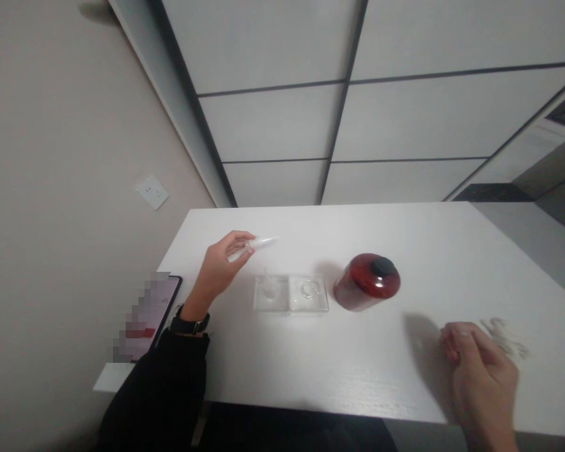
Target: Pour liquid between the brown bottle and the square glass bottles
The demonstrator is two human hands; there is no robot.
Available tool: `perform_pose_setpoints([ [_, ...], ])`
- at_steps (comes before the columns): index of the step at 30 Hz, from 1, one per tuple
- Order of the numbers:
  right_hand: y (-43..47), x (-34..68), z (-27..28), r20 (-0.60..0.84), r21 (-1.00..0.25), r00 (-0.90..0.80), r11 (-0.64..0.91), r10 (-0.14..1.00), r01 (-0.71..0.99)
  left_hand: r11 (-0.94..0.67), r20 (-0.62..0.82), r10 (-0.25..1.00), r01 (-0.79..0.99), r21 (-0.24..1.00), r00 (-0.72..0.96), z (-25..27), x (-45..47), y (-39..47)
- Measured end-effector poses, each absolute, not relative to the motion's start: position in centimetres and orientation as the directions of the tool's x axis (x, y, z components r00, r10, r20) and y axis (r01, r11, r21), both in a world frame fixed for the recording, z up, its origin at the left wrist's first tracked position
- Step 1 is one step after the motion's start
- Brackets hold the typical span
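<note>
My left hand (222, 267) pinches a small clear tapered tube (263, 242) between thumb and fingers, tip pointing right. Just below it on the table sits a clear two-part tray (289, 309). A clear ring-shaped piece (309, 289) lies in the tray's right compartment; the left one has a faint clear shape that I cannot make out. To the right of the tray stands a dark red bottle (365, 282) with a black cap. My right hand (480, 367) is at the lower right with its fingers curled closed; whatever they hold, if anything, is hidden.
A crumpled whitish thing (505, 336) lies beside my right hand, partly behind it. At the left edge of the white table (273, 370) rests a tablet or phone (153, 314), partly blurred out. A wall with a socket (152, 192) and panelled doors (273, 125) bound the table.
</note>
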State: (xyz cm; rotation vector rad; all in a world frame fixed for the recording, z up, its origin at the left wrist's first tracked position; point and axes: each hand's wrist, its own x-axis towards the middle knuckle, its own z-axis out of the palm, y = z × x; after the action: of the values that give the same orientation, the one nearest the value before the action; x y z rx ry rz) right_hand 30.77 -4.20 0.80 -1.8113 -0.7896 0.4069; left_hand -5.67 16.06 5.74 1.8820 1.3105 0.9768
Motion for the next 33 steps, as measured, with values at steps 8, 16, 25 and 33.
perform_pose_setpoints([
  [8, -4.2, 30.7, 0.8, 0.092, -0.939, 0.725, -0.183, 0.682, 0.291, -0.424, 0.378, 0.903, 0.568, 0.705, 0.205, 13.6, -3.2, 10.6],
  [16, -4.3, 30.9, 0.8, 0.059, -0.957, 0.731, -0.171, 0.680, 0.235, -0.518, 0.498, 0.811, 0.772, 0.369, 0.306, 15.8, -0.6, 7.4],
  [25, -4.3, 30.9, 0.6, 0.057, -0.969, 0.725, -0.136, 0.687, 0.205, -0.519, 0.434, 0.815, 0.817, 0.252, 0.384, 14.9, 0.7, 7.6],
  [33, -4.3, 31.1, 0.2, 0.014, -0.977, 0.733, -0.147, 0.681, 0.155, -0.499, 0.323, 0.843, 0.850, 0.169, 0.431, 13.3, 3.0, 8.1],
])
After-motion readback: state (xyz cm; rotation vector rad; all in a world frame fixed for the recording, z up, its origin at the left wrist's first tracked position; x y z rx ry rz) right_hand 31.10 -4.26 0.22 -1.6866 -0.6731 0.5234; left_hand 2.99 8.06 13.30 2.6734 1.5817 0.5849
